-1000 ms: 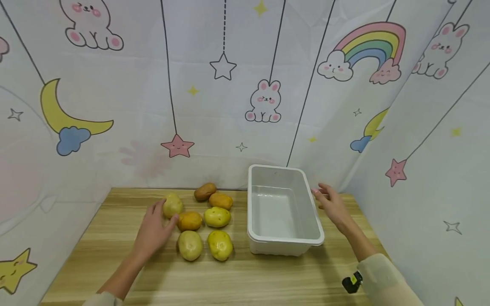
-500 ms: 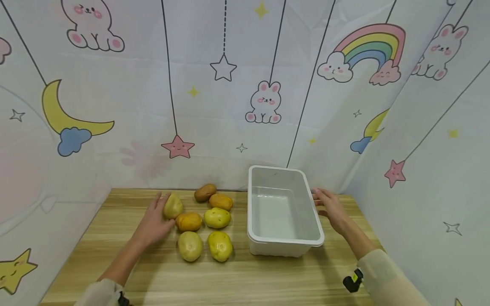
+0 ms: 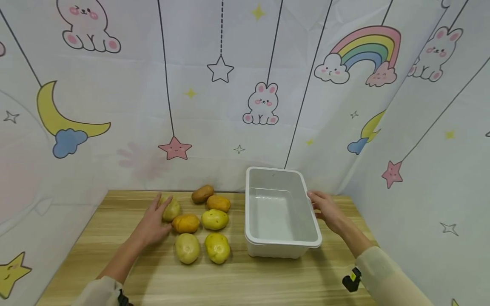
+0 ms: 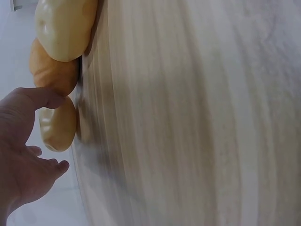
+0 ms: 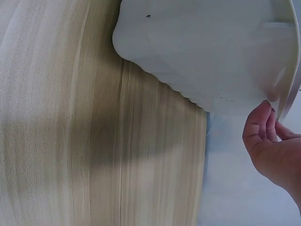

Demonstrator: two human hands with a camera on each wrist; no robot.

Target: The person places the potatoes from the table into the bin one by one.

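Note:
My left hand (image 3: 151, 225) is spread around a pale potato (image 3: 173, 211) at the back left of the wooden table. In the left wrist view its thumb lies against or just in front of an orange-brown potato (image 4: 52, 70), while the other fingers (image 4: 59, 168) stand apart from the pale potato (image 4: 59, 127). At the right side of a white plastic bin (image 3: 248, 216), my right hand (image 3: 327, 212) holds the rim. The right wrist view shows its curled fingers (image 5: 257, 121) against the outer wall under that rim. The bin has nothing inside.
Several more potatoes lie between the left hand and the bin: a brown one (image 3: 203, 194), an orange one (image 3: 218, 203), yellow ones (image 3: 215, 219) and a pale one (image 3: 187, 248). A printed cloth backdrop (image 3: 214, 165) borders the wooden table (image 3: 191, 284).
The left hand has shifted slightly left, its fingers spreading over the pale potato. My right hand has moved in and down onto the bin's rim. Bin and potatoes stay in place.

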